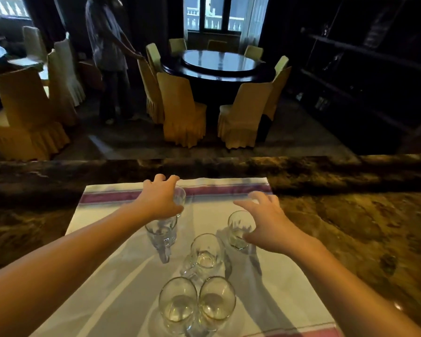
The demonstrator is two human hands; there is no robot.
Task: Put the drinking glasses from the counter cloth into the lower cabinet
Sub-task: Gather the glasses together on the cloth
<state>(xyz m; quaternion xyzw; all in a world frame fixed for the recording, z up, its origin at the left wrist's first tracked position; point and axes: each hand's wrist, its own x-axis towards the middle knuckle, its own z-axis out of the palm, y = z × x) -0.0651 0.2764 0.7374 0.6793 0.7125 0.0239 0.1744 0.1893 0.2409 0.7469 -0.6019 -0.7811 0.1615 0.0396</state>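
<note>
Several clear drinking glasses stand on a white cloth (122, 271) with purple stripes. My left hand (161, 198) reaches over the far glass (181, 198). Its fingers are spread and arched past the rim and its thumb is at the near side, not closed round it. My right hand (265, 222) is spread beside a short glass (238, 231), thumb touching its near side and fingers arched above it. A tall glass (161, 233) stands just below my left hand. A handled mug (206, 255) is in the middle, and two round glasses (178, 304) (216, 301) are nearest me.
The cloth lies on a brown marble counter (350, 227) with a raised back ledge (58, 171). Beyond it are a round dining table (219, 62), covered chairs (182, 113) and a standing person (107, 45). Dark shelving (362, 69) fills the right.
</note>
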